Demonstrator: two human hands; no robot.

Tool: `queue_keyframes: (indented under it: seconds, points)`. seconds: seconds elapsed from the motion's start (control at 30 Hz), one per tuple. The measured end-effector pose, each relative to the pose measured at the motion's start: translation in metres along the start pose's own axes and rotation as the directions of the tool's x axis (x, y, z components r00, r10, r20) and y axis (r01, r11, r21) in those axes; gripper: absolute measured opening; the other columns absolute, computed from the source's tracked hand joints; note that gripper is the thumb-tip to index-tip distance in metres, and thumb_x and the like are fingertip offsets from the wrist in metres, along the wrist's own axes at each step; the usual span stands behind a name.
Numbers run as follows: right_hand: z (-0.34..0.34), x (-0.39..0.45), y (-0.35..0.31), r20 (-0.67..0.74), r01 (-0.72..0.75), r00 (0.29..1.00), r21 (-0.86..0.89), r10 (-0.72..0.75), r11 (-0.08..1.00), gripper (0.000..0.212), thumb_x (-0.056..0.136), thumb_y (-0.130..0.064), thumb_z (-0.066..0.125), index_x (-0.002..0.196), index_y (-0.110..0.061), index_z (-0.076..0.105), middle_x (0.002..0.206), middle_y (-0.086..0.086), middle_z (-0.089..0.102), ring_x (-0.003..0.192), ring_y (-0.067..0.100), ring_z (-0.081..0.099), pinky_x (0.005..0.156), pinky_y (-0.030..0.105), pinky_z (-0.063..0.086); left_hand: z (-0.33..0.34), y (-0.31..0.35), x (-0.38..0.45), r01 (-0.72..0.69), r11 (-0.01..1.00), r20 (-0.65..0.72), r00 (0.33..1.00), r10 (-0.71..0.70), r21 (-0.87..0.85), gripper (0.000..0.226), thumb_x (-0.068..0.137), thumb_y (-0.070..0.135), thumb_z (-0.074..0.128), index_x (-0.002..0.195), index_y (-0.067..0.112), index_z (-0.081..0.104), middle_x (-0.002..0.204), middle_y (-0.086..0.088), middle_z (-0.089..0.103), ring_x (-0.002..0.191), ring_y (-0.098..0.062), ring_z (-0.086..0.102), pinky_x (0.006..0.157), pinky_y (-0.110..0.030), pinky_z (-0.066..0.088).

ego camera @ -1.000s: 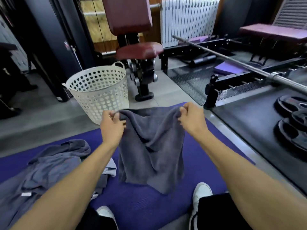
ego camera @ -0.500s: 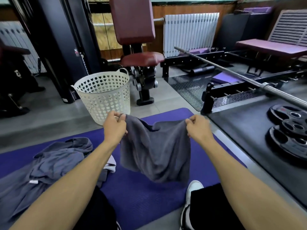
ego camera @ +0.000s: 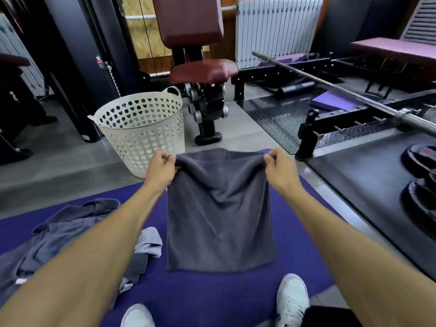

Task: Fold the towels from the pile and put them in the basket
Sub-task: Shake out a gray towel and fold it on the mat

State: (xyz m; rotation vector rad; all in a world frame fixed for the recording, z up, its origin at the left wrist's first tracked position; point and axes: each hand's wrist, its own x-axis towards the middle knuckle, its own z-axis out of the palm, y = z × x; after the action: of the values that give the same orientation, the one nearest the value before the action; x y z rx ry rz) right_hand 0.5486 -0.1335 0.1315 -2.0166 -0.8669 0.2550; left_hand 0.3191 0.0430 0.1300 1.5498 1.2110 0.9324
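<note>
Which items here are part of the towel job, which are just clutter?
Job:
- grey towel, held up by left hand and right hand
- towel pile on purple mat
- white basket

Clutter:
- red seat machine
- barbell
- weight plates
- radiator
</note>
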Motion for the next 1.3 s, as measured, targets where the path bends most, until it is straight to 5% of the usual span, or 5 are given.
queue_keyframes:
  seconds: [0.17,0.47,0.67,0.93,1.3]
  points:
    - [-0.001,0.021,-0.032,-0.124,0.14,0.986,0.229,-0.114,0.963,0.017,0.1,-0.028,0.049,0.083,-0.03,0.049,0.086,0.005,0.065,0.09,0.031,0.066,0.088,0.052,0.051,-0.002,0.058,0.016,-0.103,0.947,-0.1,0.992,0.076,-0.305,0.018,0.104,0.012,0.046,0.086,0.018,0.043,0.091,-0.002,0.055,0.083,-0.015,0.063,0.078,-0.025,0.058]
    - [0.028,-0.062,0.027,0.068,0.023,0.997,0.086,-0.029,0.996,0.014,0.104,-0.022,0.044,0.095,-0.014,0.05,0.091,0.012,0.069,0.088,0.033,0.068,0.064,0.036,0.051,-0.023,-0.062,-0.043,0.087,0.996,0.011,0.996,-0.087,0.015,0.024,0.102,0.013,0.048,0.081,0.021,0.043,0.074,-0.004,0.055,0.041,-0.002,0.055,0.04,-0.022,0.046]
    - [0.036,-0.146,0.097,0.241,-0.073,0.966,-0.097,0.095,0.993,0.017,0.101,-0.025,0.051,0.087,-0.017,0.055,0.078,0.002,0.07,0.077,0.024,0.066,0.066,0.037,0.051,-0.044,-0.149,-0.126,0.088,0.916,0.039,0.993,-0.112,0.392,0.015,0.096,0.018,0.059,0.084,0.014,0.052,0.074,-0.007,0.063,0.073,-0.026,0.06,0.072,-0.037,0.046]
    - [0.035,-0.193,0.134,0.419,-0.079,0.883,-0.312,0.212,0.947,0.014,0.097,-0.027,0.058,0.086,-0.017,0.06,0.071,0.0,0.063,0.073,0.024,0.056,0.062,0.032,0.039,-0.055,-0.177,-0.18,-0.014,0.869,0.349,0.919,-0.183,0.494,0.015,0.093,0.016,0.064,0.081,0.013,0.054,0.064,-0.001,0.063,0.057,-0.01,0.047,0.061,-0.03,0.037]
    - [0.042,-0.157,0.163,0.554,-0.1,0.697,-0.554,0.455,0.827,0.018,0.095,-0.027,0.056,0.089,-0.013,0.066,0.099,0.01,0.064,0.093,0.029,0.059,0.071,0.027,0.039,-0.016,-0.199,-0.153,0.007,0.798,0.376,0.88,-0.291,0.603,0.017,0.092,0.026,0.064,0.081,0.013,0.064,0.08,-0.002,0.07,0.08,-0.02,0.065,0.071,-0.029,0.044]
